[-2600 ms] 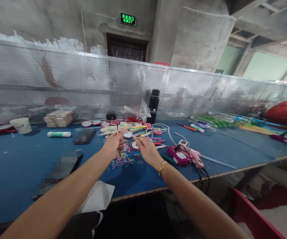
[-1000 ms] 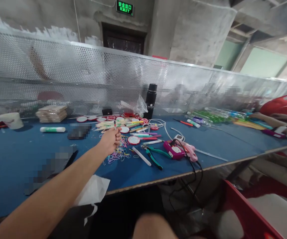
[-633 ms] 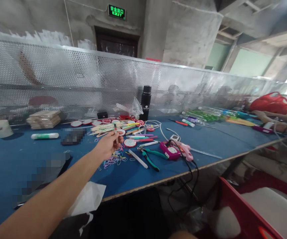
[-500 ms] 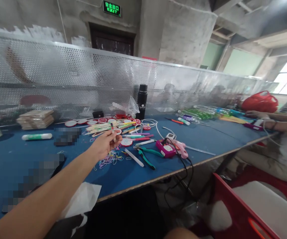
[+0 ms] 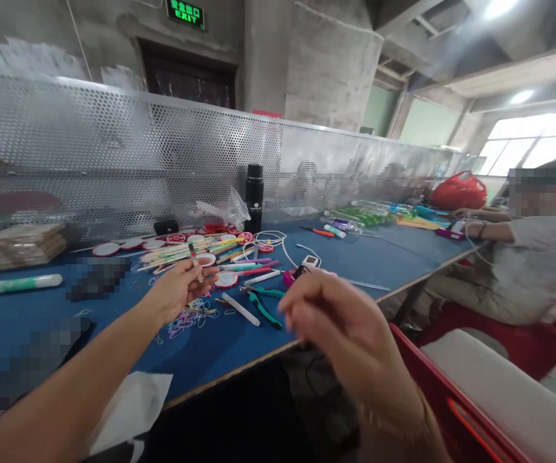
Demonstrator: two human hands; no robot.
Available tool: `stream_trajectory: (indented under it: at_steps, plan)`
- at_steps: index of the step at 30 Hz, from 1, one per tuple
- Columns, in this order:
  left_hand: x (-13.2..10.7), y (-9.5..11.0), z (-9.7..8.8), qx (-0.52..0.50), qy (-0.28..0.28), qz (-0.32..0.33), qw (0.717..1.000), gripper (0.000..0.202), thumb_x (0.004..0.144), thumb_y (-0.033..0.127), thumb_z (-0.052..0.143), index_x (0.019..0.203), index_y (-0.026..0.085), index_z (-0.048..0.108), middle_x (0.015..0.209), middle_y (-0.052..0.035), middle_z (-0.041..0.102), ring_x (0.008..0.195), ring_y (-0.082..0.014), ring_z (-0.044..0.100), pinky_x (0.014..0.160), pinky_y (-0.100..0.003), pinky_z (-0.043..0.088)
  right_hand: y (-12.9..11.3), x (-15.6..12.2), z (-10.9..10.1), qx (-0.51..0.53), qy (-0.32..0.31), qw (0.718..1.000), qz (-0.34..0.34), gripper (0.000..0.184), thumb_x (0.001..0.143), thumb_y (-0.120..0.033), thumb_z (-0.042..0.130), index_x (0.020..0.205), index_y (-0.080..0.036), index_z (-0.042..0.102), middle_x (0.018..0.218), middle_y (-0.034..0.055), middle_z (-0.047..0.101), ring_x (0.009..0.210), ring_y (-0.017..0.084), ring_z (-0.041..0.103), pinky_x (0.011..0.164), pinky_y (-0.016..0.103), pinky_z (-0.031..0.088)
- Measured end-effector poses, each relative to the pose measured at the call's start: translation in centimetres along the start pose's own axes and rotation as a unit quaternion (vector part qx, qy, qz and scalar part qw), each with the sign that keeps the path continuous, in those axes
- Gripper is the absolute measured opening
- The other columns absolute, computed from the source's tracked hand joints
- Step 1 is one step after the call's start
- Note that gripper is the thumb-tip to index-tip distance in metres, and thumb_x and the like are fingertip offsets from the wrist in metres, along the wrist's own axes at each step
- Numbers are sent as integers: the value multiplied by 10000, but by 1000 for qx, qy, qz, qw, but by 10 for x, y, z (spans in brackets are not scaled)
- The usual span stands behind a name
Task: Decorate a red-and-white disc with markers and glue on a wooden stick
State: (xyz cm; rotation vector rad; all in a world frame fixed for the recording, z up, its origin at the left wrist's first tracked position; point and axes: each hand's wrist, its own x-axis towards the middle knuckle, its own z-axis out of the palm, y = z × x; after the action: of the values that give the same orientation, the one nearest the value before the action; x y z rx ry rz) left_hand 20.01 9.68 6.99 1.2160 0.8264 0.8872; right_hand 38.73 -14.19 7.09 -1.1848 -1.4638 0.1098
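My left hand [image 5: 179,292] is closed in a pinch on a short thin stick [image 5: 195,257] with a dark tip, held upright over the table; its other fingers are loosely curled. Beneath it lies a pile of small coloured rubber bands [image 5: 194,316]. Round white discs with red rims [image 5: 226,280] and a bunch of pale wooden sticks [image 5: 176,251] are just beyond the hand. My right hand [image 5: 340,328] is raised in front of the table edge, blurred, with bent fingers pointing left. Whether it holds anything is unclear. Teal-handled pliers [image 5: 267,308] lie left of it.
A white pen [image 5: 240,309] and a magenta device [image 5: 289,278] with cables lie on the blue table [image 5: 220,360]. A black bottle [image 5: 254,199] stands by the perforated screen [image 5: 201,141]. A co-worker [image 5: 538,257] sits at the right; a red chair [image 5: 403,347] is near me.
My right hand has come into view from below, in front of the magenta device. The view has swung to the right. My left hand still pinches the stick.
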Motion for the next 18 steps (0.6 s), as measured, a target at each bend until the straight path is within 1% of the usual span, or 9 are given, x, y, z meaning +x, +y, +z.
stream_trajectory:
  at_steps: [1, 2, 3, 5, 6, 7, 9, 12, 18]
  plan:
    - [0, 0, 1, 0, 0, 2, 1000, 190, 890, 139, 576, 1067, 174, 637, 1065, -129, 732, 820, -185, 744, 596, -216, 591, 6, 17, -12, -98, 13, 995, 34, 277, 923, -426, 533, 906, -208, 703, 787, 38, 679, 731, 163, 606, 699, 281, 464]
    - [0, 0, 3, 1, 1, 3, 1000, 185, 891, 145, 578, 1066, 171, 631, 1059, -132, 733, 813, -181, 744, 586, -207, 585, 17, 29, -24, -209, 24, 974, 81, 302, 920, -439, 527, 880, -200, 706, 798, 48, 690, 737, 169, 611, 708, 284, 454]
    - [0, 0, 4, 5, 1, 3, 1000, 179, 892, 153, 580, 1065, 166, 626, 1055, -135, 734, 807, -178, 743, 578, -200, 579, 31, 37, -35, -316, 36, 939, 133, 315, 907, -448, 532, 856, -193, 711, 826, 64, 703, 768, 184, 625, 718, 289, 445]
    - [-1, 1, 6, 17, -3, 6, 1000, 170, 890, 166, 590, 1058, 157, 616, 1054, -137, 736, 806, -174, 740, 572, -192, 573, 68, 45, -53, -469, 28, 847, 248, 362, 900, -455, 507, 821, -175, 723, 872, 113, 721, 848, 226, 652, 722, 298, 435]
    - [-1, 1, 6, 23, -6, 8, 1000, 166, 889, 169, 592, 1053, 152, 614, 1057, -136, 736, 813, -172, 738, 574, -189, 571, 86, 46, -59, -501, 7, 813, 298, 408, 902, -475, 482, 816, -164, 732, 880, 137, 727, 869, 243, 664, 717, 302, 436]
    - [-1, 1, 5, 28, -9, 10, 1000, 165, 888, 166, 593, 1051, 149, 614, 1063, -135, 737, 826, -170, 736, 580, -185, 570, 103, 46, -63, -508, -19, 793, 336, 460, 906, -501, 450, 813, -157, 742, 882, 157, 732, 884, 258, 674, 712, 307, 439]
    - [-1, 2, 3, 31, -7, 11, 999, 166, 887, 151, 584, 1049, 149, 619, 1078, -127, 737, 851, -165, 731, 585, -172, 564, 129, 47, -65, -499, -52, 780, 374, 499, 895, -517, 441, 799, -142, 756, 886, 189, 737, 914, 278, 686, 717, 314, 444]
    - [1, 3, 0, 40, -2, 7, 999, 171, 887, 139, 575, 1048, 157, 630, 1095, -111, 738, 849, -157, 725, 576, -166, 558, 145, 51, -64, -457, -77, 799, 383, 435, 856, -482, 497, 749, -154, 761, 796, 171, 740, 908, 270, 697, 721, 299, 445]
    - [-1, 6, 5, 41, 4, 9, 999, 149, 905, 124, 539, 1024, 150, 624, 989, -98, 753, 775, -137, 721, 547, -158, 546, 153, 54, -74, -423, -24, 816, 392, 383, 876, -449, 488, 817, -166, 738, 863, 164, 735, 906, 276, 684, 708, 303, 443]
